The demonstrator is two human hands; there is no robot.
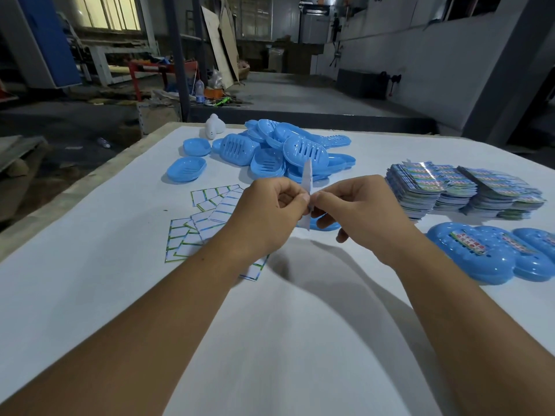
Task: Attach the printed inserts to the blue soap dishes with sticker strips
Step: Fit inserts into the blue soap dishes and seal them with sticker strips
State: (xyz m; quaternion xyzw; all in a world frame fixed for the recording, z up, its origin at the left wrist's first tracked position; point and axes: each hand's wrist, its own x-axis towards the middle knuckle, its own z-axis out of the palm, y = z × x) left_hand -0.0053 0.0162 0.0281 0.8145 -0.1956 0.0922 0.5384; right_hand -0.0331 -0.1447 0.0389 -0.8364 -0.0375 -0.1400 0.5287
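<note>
Both hands meet above the middle of the white table. My left hand (267,214) and my right hand (357,211) pinch a narrow sticker strip (307,178) that stands upright between their fingertips. A blue soap dish (326,226) lies on the table just below and behind my right hand, mostly hidden. Sheets of sticker strips (207,217) with green and blue borders are spread to the left of my left hand. Stacks of printed inserts (450,187) sit at the right. A heap of blue soap dishes (270,151) lies at the back.
Two blue soap dishes with inserts attached (480,253) lie at the right edge. A white object (213,129) stands at the table's far edge. The table (90,295) ends at the left along a wooden edge, with a workshop floor beyond.
</note>
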